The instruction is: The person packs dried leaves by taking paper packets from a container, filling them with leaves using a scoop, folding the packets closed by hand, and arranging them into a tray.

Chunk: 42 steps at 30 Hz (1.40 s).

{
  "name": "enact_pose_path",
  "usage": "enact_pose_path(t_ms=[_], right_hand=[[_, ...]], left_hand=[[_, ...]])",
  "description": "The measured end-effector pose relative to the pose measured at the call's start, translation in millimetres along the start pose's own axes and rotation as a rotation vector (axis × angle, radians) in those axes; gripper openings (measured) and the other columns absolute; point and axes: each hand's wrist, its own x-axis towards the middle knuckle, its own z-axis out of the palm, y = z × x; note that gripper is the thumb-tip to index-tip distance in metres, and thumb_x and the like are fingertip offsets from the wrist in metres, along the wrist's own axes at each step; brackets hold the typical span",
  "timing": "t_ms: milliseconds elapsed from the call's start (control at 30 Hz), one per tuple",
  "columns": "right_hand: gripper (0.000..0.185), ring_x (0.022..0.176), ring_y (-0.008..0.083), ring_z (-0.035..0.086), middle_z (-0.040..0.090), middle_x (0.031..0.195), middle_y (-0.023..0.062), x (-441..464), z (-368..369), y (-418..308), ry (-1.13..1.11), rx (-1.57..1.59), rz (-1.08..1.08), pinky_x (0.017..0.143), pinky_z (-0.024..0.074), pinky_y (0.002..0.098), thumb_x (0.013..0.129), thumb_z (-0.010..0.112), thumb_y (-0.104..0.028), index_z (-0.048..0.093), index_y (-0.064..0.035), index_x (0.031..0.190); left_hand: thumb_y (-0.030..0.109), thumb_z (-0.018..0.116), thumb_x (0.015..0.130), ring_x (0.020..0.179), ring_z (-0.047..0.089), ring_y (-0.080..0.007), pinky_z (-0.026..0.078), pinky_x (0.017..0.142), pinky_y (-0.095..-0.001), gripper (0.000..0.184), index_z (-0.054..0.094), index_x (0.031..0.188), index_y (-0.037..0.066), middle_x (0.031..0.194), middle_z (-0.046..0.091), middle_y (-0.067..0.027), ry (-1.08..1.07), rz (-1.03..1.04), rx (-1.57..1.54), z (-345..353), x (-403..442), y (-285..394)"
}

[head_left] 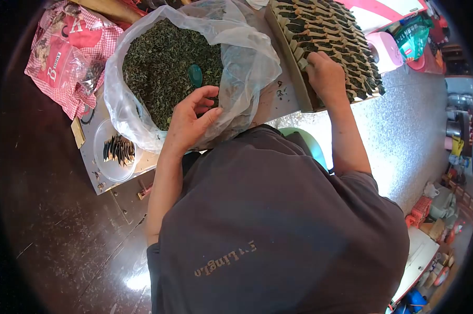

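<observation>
pale floor (398, 112) beyond boxed packets (333, 32) under right grip (324, 76)

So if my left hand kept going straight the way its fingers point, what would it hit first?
Your left hand would probably meet the bunched side of the clear plastic bag first, though depth is hard to judge.

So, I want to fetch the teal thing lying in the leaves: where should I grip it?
Probably best to pinch the teal thing across its long edges, coming down from above on the near side, where the left hand is. It shows as a narrow oval among loose leaves, uncovered above; I can't make out a handle.
</observation>
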Motion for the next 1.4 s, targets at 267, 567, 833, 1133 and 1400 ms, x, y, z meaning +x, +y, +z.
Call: enact_pose_path(t_ms=[267,567,833,1133,1400], right_hand=[[0.017,0.08,0.0333,0.062,0.059,0.092,0.008,-5.0,-12.4,-4.8,-0.024,0.005,0.048,0.066,0.0491,0.0431,0.076,0.065,-0.014,0.058,-0.0097,0.091],[0.013,0.081,0.0337,0.061,0.06,0.089,0.0092,-8.0,-11.7,-0.8,-0.031,-0.022,0.016,0.066,0.0485,0.0431,0.077,0.063,-0.012,0.058,-0.0086,0.089],[0.008,0.081,0.0356,0.061,0.059,0.084,0.011,13.3,-10.7,2.7,-0.104,-0.1,-0.127,0.067,0.0479,0.0451,0.079,0.054,-0.005,0.06,-0.0073,0.085],[0.02,0.088,0.0348,0.059,0.057,0.09,0.0106,13.8,-14.5,-0.4,-0.104,-0.078,-0.121,0.072,0.048,0.0448,0.073,0.062,-0.003,0.057,-0.0077,0.092],[0.031,0.091,0.0348,0.058,0.053,0.099,0.01,4.3,-30.0,-6.8,-0.134,-0.045,-0.031,0.074,0.048,0.044,0.07,0.066,-0.006,0.052,-0.0079,0.098]], left_hand=[[0.007,0.068,0.082,0.1,0.056,-0.0144,0.047,0.09,-0.0294,0.043,0.055,0.124,0.004,0.114,0.061,-0.0059,-0.04,-0.037,0.058,-0.9,1.6,5.6],[0.007,0.067,0.083,0.099,0.056,-0.0141,0.047,0.09,-0.0295,0.043,0.055,0.124,0.004,0.113,0.061,-0.0057,-0.047,-0.037,0.06,-0.1,2.3,5.0],[0.006,0.067,0.083,0.098,0.057,-0.0136,0.047,0.09,-0.0293,0.043,0.055,0.124,0.004,0.112,0.062,-0.0061,-0.043,-0.021,0.03,0.2,1.8,3.5],[0.006,0.067,0.084,0.098,0.057,-0.0136,0.047,0.091,-0.029,0.043,0.054,0.125,0.004,0.111,0.062,-0.0068,-0.046,-0.036,0.03,-1.4,0.9,2.0],[0.006,0.067,0.084,0.1,0.057,-0.0137,0.046,0.092,-0.0286,0.044,0.054,0.126,0.003,0.112,0.061,-0.0074,-0.044,-0.05,0.021,-0.5,1.2,1.3]])
